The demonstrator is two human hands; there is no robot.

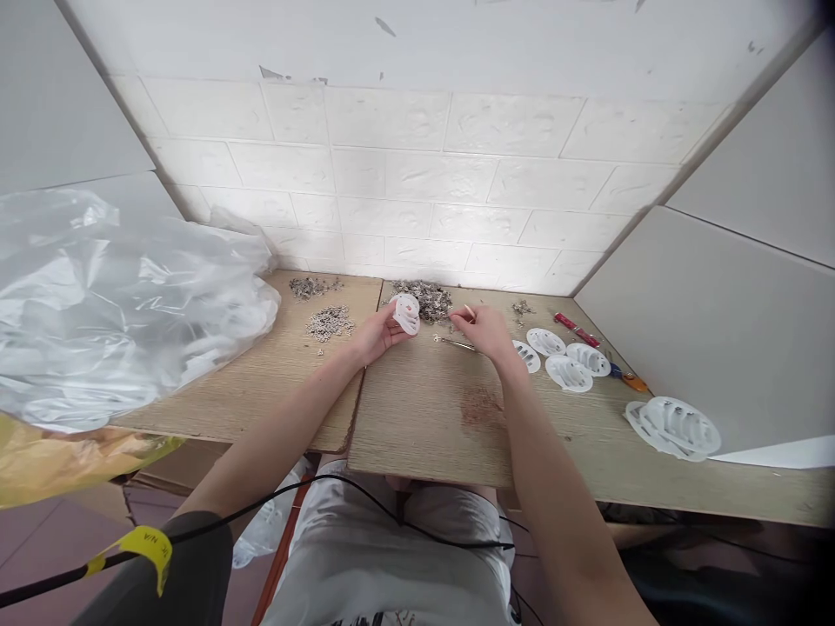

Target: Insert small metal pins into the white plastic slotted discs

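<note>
My left hand [379,336] is closed on a white slotted plastic disc [407,314], tilted up above the table. To its right, my right hand [484,330] is in a pinch beside a heap of small metal parts [429,301]; whatever is between its fingertips is too small to make out. A thin metal tool [458,344] reaches out from under that hand, and I cannot tell whether it is held or lying on the wood. One small metal piece [437,337] sits by the tool's tip. Several similar white discs [570,373] with metal strips lie right of my right hand.
Two more metal heaps [330,322] lie on the left tabletop. A large clear plastic bag [130,313] covers the far left. At right are a red tool [577,329], an orange-handled tool [634,382] and stacked discs [682,428]. A black cable [339,477] crosses my lap.
</note>
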